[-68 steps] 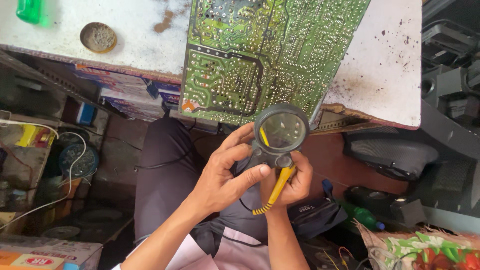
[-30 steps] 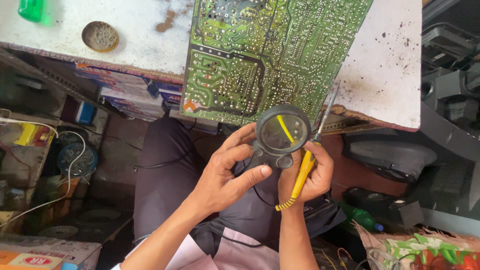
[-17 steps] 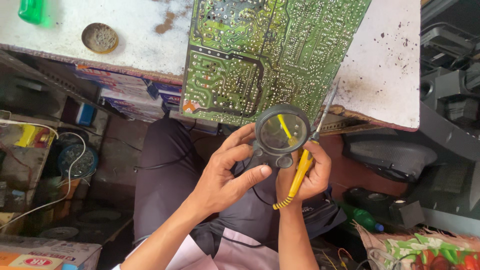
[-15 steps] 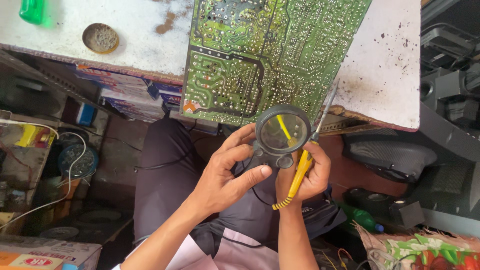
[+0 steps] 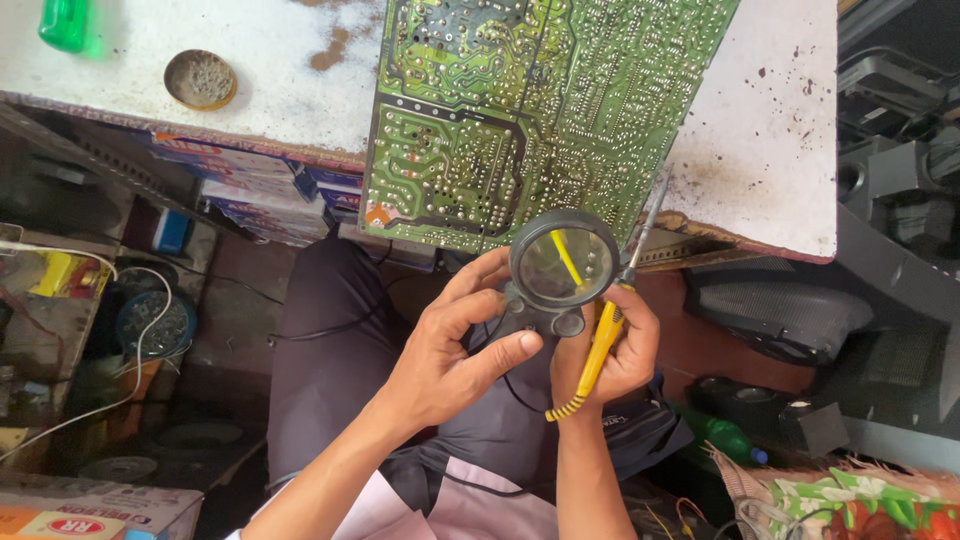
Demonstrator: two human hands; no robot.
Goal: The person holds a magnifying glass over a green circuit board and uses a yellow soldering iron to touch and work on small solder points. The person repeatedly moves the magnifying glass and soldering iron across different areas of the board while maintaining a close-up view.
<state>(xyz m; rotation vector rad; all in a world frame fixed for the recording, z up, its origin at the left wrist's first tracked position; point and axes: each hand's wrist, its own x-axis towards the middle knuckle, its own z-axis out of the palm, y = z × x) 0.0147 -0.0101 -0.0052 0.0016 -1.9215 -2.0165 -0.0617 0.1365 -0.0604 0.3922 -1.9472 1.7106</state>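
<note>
One circuit board (image 5: 520, 110) lies solder side up on the white table (image 5: 770, 140), its near edge hanging over the table's front. One round tin (image 5: 200, 80) and one green bottle (image 5: 65, 22) sit on the table's far left, well apart from the board.

Two hands work below the table edge, over the person's lap. The left hand (image 5: 450, 350) holds one magnifier (image 5: 563, 265): its black round frame sits just below the board's near edge, lens facing up toward the camera, and its short handle points down and left into the hand. The fingers (image 5: 480, 285) are curled round the handle and frame, with the thumb pressed along the underside.

The right hand (image 5: 610, 350) grips one soldering iron (image 5: 600, 335) with a yellow handle. Its long axis runs diagonally, from the striped cord end at lower left up to the thin metal tip at upper right, which points at the table's front edge just right of the magnifier. The fingers are wrapped tight about the yellow handle. A yellow streak shows through the lens.

Another green bottle (image 5: 725, 435) lies low at the right, and one cardboard box (image 5: 90, 510) sits at the lower left.
</note>
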